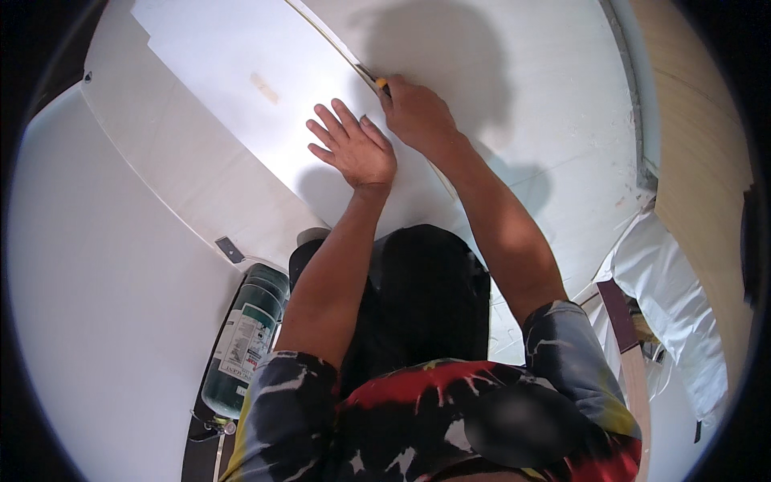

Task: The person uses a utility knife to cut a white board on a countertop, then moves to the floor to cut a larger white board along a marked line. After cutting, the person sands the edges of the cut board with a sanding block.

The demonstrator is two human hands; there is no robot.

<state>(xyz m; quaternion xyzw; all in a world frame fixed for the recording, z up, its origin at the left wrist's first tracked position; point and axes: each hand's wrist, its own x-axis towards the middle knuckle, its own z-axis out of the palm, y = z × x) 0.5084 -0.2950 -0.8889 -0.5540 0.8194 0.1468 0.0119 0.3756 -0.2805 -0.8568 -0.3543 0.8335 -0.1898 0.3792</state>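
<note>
A bright white sheet (pixel 217 64) lies before me, with a small beige mark on it. My left hand (pixel 353 151) rests on this sheet, palm down and fingers spread, holding nothing. Just right of it, my right hand (pixel 419 114) is closed around a utility knife (pixel 383 84) with a yellow-orange and black body. The knife's front end meets a thin, pale yellowish edge strip (pixel 325 32) running along the sheet's right side. Its blade is too small to make out clearly. Part of the handle is hidden in my fingers.
A green cylinder (pixel 241 349) with a label lies at my lower left, near a small dark rectangular plate (pixel 230 249). White plastic sheeting (pixel 671 297) and a maroon-ended board (pixel 618 317) are at the right. A curved wood-toned panel (pixel 699 136) borders the right side.
</note>
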